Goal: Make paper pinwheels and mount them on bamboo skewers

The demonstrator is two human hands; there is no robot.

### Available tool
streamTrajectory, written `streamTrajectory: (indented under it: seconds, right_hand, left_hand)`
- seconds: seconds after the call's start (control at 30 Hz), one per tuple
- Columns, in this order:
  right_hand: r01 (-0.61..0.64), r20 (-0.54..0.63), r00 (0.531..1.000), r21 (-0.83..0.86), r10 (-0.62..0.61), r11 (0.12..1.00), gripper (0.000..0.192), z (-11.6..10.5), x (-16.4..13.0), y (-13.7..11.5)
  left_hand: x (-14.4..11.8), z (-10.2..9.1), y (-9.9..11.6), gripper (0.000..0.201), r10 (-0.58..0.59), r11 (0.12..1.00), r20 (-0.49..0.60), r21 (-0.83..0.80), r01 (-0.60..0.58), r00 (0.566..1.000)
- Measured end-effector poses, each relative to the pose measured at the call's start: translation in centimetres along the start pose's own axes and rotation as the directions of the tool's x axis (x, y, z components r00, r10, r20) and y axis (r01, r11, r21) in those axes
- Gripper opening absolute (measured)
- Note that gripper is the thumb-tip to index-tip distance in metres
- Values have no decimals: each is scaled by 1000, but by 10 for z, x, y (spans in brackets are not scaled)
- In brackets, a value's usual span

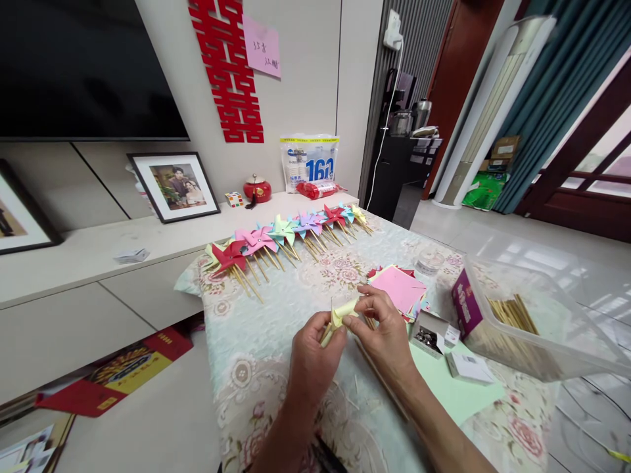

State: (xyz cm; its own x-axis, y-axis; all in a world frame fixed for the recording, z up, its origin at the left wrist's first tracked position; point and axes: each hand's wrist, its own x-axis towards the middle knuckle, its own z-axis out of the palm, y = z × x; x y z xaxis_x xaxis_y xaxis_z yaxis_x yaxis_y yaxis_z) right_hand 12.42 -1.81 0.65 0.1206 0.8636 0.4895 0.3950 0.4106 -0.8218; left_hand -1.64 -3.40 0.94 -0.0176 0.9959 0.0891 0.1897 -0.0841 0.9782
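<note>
A pale yellow paper piece (344, 311) with curled corners is held between both hands over the table. My left hand (318, 355) pinches its left and lower part, fingers closed. On the opposite side, my right hand (382, 328) grips the paper's right edge between thumb and fingers. A wooden stick (382, 381) lies under my right wrist. Beyond the right hand lies a stack of coloured paper squares (398, 289), pink on top. Close to it is a small open box of metal pins (428, 336). Finished paper pinwheels on sticks (259, 242) line the table's far edge.
A clear plastic bin (532, 355) holding wooden sticks (513, 314) stands at the right. A white box (470, 368) rests on green paper (444, 397). A round clear container (430, 261) sits behind the paper stack. The cabinet (98, 263) borders the table's far left.
</note>
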Motion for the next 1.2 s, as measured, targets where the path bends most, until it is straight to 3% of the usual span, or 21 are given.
streamTrajectory:
  seconds: [0.1,0.2,0.33,0.6,0.73,0.9,1.07,1.2]
  right_hand:
    - [-125,-46,991,20,126,992,29,3,-1,1]
    - [-271,24,962,154,271,950,57,1,1,0]
    - [-388,234,918,355,321,850,40,-5,5,-7]
    - [-411,286,909,484,304,773,21,-4,5,-13]
    - [-428,297,901,481,318,765,23,-6,5,-8]
    - [-432,332,894,461,300,775,26,-8,6,-6]
    - [-420,322,898,416,302,807,25,-8,6,-11]
    - [-427,336,895,455,294,782,22,-8,6,-13]
  left_hand:
    - [0,-1,1,20,-15,999,8,-45,16,1000]
    - [0,-1,2,19,4,998,23,-62,-3,1000]
    - [-1,-1,1,15,12,997,47,-71,-8,999]
    - [-1,-1,-1,21,14,1000,38,-7,-13,999]
    - [-2,-2,3,22,-8,1000,49,-8,8,999]
    - [-2,-2,7,17,-40,998,-13,-39,40,999]
    - [-2,-1,5,15,-64,993,-30,-106,60,998]
    - [-3,-1,0,18,-59,990,-3,-131,58,998]
